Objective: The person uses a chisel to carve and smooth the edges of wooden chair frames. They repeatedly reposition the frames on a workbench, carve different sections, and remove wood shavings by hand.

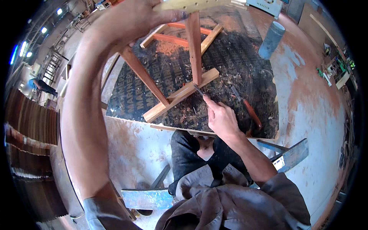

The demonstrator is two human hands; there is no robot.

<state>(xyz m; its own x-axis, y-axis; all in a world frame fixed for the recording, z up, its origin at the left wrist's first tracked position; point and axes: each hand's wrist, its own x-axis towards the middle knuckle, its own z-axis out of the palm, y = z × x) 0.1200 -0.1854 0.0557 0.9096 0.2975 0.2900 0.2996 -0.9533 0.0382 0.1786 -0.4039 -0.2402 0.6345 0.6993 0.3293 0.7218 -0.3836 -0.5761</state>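
At the top, my left hand (134, 17) grips the upper part of a wooden frame, by a pale rail with small holes (199, 4). Two reddish-brown legs (194, 50) slope down from there and meet a light wooden crosspiece (182, 95) lying on the dark board. My right hand (223, 119) is closed, with its index finger stretched along a thin dark metal piece (198, 90). The tip of that piece is close to the foot of the right leg. A chisel with a reddish wooden handle (252, 114) lies just right of this hand.
Wood chips and sawdust litter the dark printed board (245, 69). Another orange and pale wooden frame (211, 40) lies at its far side. A grey-blue cylinder (271, 40) stands at the far right. A blue-painted bench (147, 199) is below me. Far left, another person (42, 86) bends over.
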